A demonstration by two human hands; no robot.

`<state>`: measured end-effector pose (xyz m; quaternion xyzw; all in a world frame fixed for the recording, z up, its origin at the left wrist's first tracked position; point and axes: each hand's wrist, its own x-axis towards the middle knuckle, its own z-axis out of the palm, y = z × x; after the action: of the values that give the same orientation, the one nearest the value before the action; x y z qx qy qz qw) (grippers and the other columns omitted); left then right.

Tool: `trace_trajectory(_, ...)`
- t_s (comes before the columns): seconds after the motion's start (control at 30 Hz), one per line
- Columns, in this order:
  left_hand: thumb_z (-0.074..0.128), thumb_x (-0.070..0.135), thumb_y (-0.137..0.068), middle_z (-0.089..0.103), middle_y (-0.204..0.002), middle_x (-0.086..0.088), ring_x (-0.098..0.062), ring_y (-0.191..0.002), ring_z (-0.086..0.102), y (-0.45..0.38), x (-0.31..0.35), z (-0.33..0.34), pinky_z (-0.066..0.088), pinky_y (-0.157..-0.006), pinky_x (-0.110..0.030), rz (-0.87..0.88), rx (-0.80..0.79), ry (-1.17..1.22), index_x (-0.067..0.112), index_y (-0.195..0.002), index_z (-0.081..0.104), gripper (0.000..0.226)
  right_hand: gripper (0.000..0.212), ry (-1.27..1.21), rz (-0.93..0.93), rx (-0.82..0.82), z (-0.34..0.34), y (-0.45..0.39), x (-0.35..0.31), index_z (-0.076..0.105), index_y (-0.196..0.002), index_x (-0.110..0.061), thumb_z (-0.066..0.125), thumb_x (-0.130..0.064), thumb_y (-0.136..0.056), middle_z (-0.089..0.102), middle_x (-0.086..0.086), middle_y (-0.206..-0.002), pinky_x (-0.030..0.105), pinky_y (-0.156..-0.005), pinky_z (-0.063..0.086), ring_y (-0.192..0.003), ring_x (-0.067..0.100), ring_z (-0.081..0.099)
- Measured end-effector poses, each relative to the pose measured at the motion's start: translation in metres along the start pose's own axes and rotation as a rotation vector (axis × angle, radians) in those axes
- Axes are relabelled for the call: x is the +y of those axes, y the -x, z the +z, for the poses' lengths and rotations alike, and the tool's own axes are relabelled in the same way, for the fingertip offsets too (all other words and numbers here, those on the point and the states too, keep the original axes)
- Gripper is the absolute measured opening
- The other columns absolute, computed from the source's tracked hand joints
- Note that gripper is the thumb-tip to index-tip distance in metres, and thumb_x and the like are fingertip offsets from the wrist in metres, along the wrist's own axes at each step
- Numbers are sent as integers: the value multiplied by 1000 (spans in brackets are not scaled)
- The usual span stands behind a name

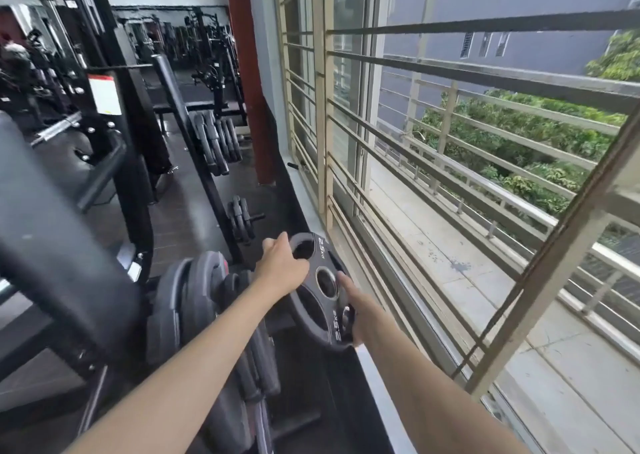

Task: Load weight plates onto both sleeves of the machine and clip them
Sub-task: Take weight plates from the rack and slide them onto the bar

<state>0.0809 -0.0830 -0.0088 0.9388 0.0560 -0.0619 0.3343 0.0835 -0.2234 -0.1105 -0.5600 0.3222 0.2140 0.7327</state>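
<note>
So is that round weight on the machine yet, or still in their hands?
Still in their hands. The left hand and right hand grip the weight by its edges, and its middle hole is empty.

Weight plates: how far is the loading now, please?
Done: larger plates already sit on the near sleeve. In hand: the left hand and right hand both grip a 2.5 kg plate, not yet on a sleeve. Left: slide it on and clip; no clip and no other sleeve is visible.

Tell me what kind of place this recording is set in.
A gym, most likely: weight plates stored on a rack, more machines behind, and a 2.5 kg plate held by both hands beside a barred window.
</note>
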Motion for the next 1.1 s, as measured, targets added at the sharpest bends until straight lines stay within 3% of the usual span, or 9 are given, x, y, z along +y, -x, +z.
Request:
trace_trajectory(0.1,49,40,-85,35,-152,-12,-35,-132,47,21,6,-31,38,-110,-43,-91,106,251,16,-149,41,68,89,-36,-163,-13,10,22,-30,61,-135,-9,86,-60,-67,67,11,-128,41,-104,48,-121,29,61)
trace_trajectory(0.23,49,53,-66,58,-134,-9,-32,-119,58,60,-5,-73,46,-103,-47,-127,248,529,16,-137,52,80,81,9,-342,-51,39,71,-59,61,-132,-5,88,-51,-70,66,12,-115,37,-85,48,-106,29,63)
trace_trajectory(0.37,57,56,-63,65,-123,-8,-30,-111,63,114,-33,-117,49,-102,-50,-108,347,730,19,-124,57,72,115,93,-469,-85,70,108,-60,68,-124,-13,93,-71,-28,71,4,-114,34,-78,54,-95,25,67)
trace_trajectory(0.53,63,58,-56,64,-130,-5,-29,-117,62,209,-92,-163,48,-103,-54,-103,522,906,22,-127,60,79,33,170,-600,-255,112,246,0,65,-86,-10,83,-38,-83,69,10,-86,37,-72,53,-77,23,65)
trace_trajectory(0.6,64,56,-61,64,-128,-3,-26,-115,62,266,-120,-183,51,-100,-49,-103,598,954,24,-126,59,72,33,216,-683,-320,135,289,35,69,-92,-4,80,-35,-86,74,18,-90,37,-72,55,-77,28,69)
trace_trajectory(0.73,64,43,-84,66,-105,0,-15,-89,64,372,-189,-222,53,-65,-27,-127,720,978,24,-118,59,39,56,216,-734,-438,194,360,117,69,-107,-6,87,-47,-74,77,14,-102,42,-77,60,-91,32,74)
trace_trajectory(0.83,65,50,-78,68,-114,-12,-26,-100,66,447,-238,-246,47,-67,-30,-188,781,974,19,-129,53,61,37,225,-708,-525,232,406,180,70,-96,-6,83,-38,-81,71,12,-82,29,-52,52,-69,25,66)
trace_trajectory(0.93,59,40,-94,57,-87,5,-8,-74,54,520,-285,-264,35,-57,-26,-277,879,971,18,-112,51,29,31,270,-639,-622,263,451,239,68,-97,-6,80,-32,-86,68,7,-72,25,-40,46,-51,15,59)
trace_trajectory(1.1,67,54,-75,65,-96,-10,-17,-76,58,613,-344,-282,44,-69,-29,-434,968,931,18,-113,59,53,29,366,-533,-743,301,504,321,70,-99,-2,79,-27,-88,77,18,-100,45,-83,60,-83,29,72)
